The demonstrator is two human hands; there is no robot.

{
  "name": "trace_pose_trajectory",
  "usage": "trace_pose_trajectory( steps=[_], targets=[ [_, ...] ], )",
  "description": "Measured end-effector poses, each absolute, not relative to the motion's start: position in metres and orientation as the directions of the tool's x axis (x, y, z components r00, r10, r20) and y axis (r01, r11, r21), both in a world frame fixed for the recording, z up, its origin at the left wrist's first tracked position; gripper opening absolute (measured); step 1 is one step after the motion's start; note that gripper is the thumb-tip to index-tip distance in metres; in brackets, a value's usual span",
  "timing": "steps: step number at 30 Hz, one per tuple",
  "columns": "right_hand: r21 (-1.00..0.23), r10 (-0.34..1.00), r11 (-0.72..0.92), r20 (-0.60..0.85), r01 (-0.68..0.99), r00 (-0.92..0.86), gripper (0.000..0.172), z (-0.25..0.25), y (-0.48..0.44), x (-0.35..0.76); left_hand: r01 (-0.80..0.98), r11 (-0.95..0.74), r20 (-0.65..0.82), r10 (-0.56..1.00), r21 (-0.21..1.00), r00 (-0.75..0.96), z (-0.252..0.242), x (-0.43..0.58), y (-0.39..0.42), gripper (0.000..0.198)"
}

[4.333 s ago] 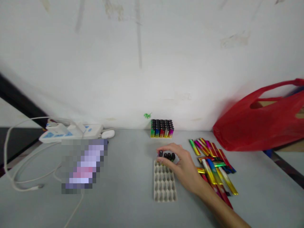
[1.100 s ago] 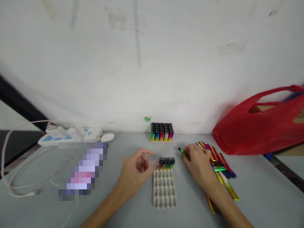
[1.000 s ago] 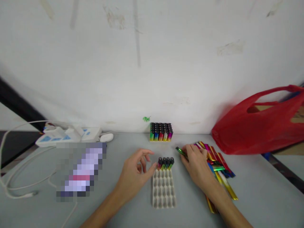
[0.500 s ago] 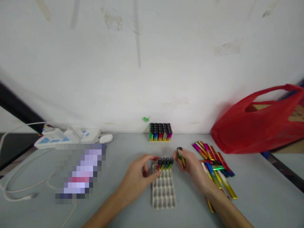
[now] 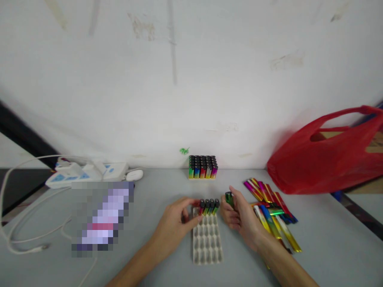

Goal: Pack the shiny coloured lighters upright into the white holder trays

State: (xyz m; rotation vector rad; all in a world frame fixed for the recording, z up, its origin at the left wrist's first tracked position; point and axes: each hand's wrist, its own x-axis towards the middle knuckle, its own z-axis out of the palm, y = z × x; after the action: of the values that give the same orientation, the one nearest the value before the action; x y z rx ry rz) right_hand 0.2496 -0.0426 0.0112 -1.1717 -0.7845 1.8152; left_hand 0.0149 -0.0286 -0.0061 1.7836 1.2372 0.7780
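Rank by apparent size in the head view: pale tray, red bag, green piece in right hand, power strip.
1. Red bag
2. Power strip and pale tray: too close to rank
3. Green piece, partly hidden by the right hand

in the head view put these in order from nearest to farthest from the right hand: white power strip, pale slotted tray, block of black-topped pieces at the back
1. Pale slotted tray: immediately left of the right hand.
2. Block of black-topped pieces: farther back, somewhat to the left.
3. White power strip: far left, at the back.
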Motion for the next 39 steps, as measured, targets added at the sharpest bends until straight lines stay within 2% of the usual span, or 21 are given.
trace_pose_trajectory(
  steps=[6,16,21,31,35,39],
  targets=[
    [-0.823,0.865,-0.500,-0.461,-0.268,-0.198,0.059,0.008,-0.043,0.244,0.439,-0.216,0.045,0.929,0.872,0.368,-0.004,0.014,-0.029,0.024],
    [-0.879,0.908,-0.419,-0.404,-0.228,-0.110,0.048,0.003,-0.047,0.243,0.439,-0.233,0.063,0.928,0.868,0.368,-0.008,0.013,-0.027,0.020],
    [-0.894,0.923,-0.384,-0.376,-0.231,-0.079,0.050,0.000,-0.048,0.240,0.444,-0.224,0.048,0.927,0.868,0.373,-0.007,0.014,-0.028,0.023],
    [-0.861,0.880,-0.471,-0.442,-0.193,-0.174,0.056,0.007,-0.044,0.241,0.466,-0.222,0.044,0.931,0.856,0.363,-0.006,0.013,-0.028,0.028],
    [-0.879,0.898,-0.439,-0.422,-0.188,-0.126,0.054,0.004,-0.045,0.241,0.476,-0.185,0.019,0.943,0.860,0.333,-0.007,0.013,-0.029,0.038],
    [-0.897,0.915,-0.403,-0.397,-0.181,-0.068,0.050,0.000,-0.049,0.240,0.483,-0.170,0.005,0.946,0.859,0.325,-0.006,0.014,-0.029,0.039]
  ],
)
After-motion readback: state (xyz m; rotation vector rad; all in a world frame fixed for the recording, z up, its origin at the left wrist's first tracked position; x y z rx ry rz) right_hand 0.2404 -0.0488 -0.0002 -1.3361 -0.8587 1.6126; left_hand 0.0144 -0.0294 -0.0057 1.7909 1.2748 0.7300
